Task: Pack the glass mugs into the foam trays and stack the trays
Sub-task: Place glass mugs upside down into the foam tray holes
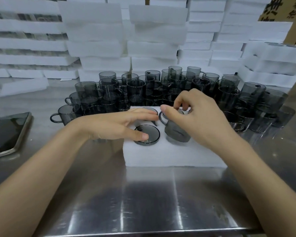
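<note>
A white foam tray (169, 154) lies on the steel table in front of me. One smoky glass mug (148, 135) sits sunk in its near-left hole, and another rim (150, 110) shows in the far-left hole. My left hand (120, 124) lies flat over these, fingers spread, thumb tip on the near mug's rim. My right hand (195, 115) pinches the rim of a third mug (176, 132), held tilted above the tray's near-right hole, handle pointing left. Behind the tray stands a crowd of loose smoky mugs (161, 86).
A phone (7, 134) lies at the table's left. Stacks of white foam trays (152, 40) wall the back and both sides. A cardboard box (280, 11) stands at the upper right. The steel table edge (143, 231) runs near me.
</note>
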`<control>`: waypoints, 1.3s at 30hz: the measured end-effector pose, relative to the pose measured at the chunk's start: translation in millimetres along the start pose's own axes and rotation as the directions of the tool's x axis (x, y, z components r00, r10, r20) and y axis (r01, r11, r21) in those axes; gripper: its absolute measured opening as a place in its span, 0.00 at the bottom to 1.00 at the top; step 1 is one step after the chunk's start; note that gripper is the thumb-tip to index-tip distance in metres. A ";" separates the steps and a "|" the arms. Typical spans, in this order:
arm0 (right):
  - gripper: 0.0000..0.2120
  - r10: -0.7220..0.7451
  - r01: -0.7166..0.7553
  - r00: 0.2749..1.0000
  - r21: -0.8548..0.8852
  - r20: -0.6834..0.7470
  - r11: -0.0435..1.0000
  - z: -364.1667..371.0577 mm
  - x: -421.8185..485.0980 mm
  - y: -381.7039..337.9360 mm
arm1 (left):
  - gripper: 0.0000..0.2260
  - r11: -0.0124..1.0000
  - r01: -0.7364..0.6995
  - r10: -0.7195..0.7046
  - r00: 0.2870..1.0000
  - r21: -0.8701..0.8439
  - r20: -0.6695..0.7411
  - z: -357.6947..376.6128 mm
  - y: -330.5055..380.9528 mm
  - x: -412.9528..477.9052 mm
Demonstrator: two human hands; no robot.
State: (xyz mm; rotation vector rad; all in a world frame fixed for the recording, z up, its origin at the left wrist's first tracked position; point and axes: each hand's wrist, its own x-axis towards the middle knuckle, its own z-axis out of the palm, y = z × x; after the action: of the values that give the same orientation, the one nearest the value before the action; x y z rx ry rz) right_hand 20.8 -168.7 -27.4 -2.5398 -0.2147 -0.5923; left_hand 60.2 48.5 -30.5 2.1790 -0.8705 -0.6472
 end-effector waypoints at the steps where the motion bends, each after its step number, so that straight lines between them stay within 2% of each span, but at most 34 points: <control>1: 0.24 -0.024 0.023 1.000 -0.080 -0.011 0.997 2.5 -3.1 -4.0 | 0.29 1.000 -0.006 0.006 1.000 -0.007 -0.001 0.3 0.9 0.1; 5: 0.19 -0.064 0.025 0.990 -0.289 -0.127 0.957 6.8 -8.5 -10.2 | 0.30 1.000 -0.006 0.006 1.000 -0.016 -0.008 0.8 0.5 0.5; 9: 0.14 -0.122 0.035 0.978 -0.450 -0.167 0.892 19.4 -16.6 -16.6 | 0.28 1.000 -0.008 0.008 1.000 -0.021 -0.011 0.4 -2.2 2.5; 13: 0.17 -0.077 0.016 0.993 -0.538 -0.090 0.843 27.9 -20.2 -16.5 | 0.30 1.000 -0.013 0.013 1.000 -0.018 -0.028 0.2 -3.3 3.6; 16: 0.22 -0.114 0.148 0.988 -0.467 0.101 0.872 27.5 -18.9 -13.2 | 0.29 0.998 -0.040 0.038 0.999 -0.043 -0.031 0.8 -3.1 3.8; 20: 0.34 -0.189 0.308 0.917 -0.321 0.351 0.896 18.3 -16.3 -9.7 | 0.22 0.994 -0.092 0.090 0.995 -0.067 -0.033 0.4 0.2 1.9; 23: 0.28 -0.204 0.337 0.853 -0.210 0.480 0.918 15.4 -8.1 -1.6 | 0.21 0.993 -0.114 0.112 0.992 -0.035 -0.053 -2.3 -2.3 1.3; 26: 0.27 -0.179 0.302 0.801 -0.127 0.571 0.945 13.6 -3.2 3.1 | 0.16 0.991 -0.108 0.092 0.977 -0.075 -0.195 -3.0 -3.2 1.2; 30: 0.42 -0.179 0.337 0.783 -0.165 0.596 0.927 16.3 -6.5 3.7 | 0.13 0.985 -0.129 0.059 0.876 -0.115 -0.479 0.3 -2.1 5.9; 34: 0.46 -0.183 0.329 0.805 -0.168 0.565 0.929 19.9 -3.1 3.9 | 0.15 0.997 -0.077 0.079 0.879 0.025 -0.471 24.3 1.6 20.1; 37: 0.48 -0.182 0.313 0.829 -0.168 0.528 0.935 23.8 -0.4 4.0 | 0.17 0.992 -0.028 0.088 0.844 0.121 -0.529 31.8 -1.7 26.0; 39: 0.49 -0.187 0.310 0.838 -0.165 0.513 0.936 25.0 1.2 3.8 | 0.17 0.990 -0.026 0.094 0.860 0.142 -0.501 28.3 -3.8 26.2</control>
State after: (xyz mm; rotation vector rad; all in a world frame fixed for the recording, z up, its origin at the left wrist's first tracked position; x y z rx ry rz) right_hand 32.2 -158.9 -47.9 -2.8873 -0.7069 -0.0422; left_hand 60.3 19.6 -56.2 2.2674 -0.7021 0.0331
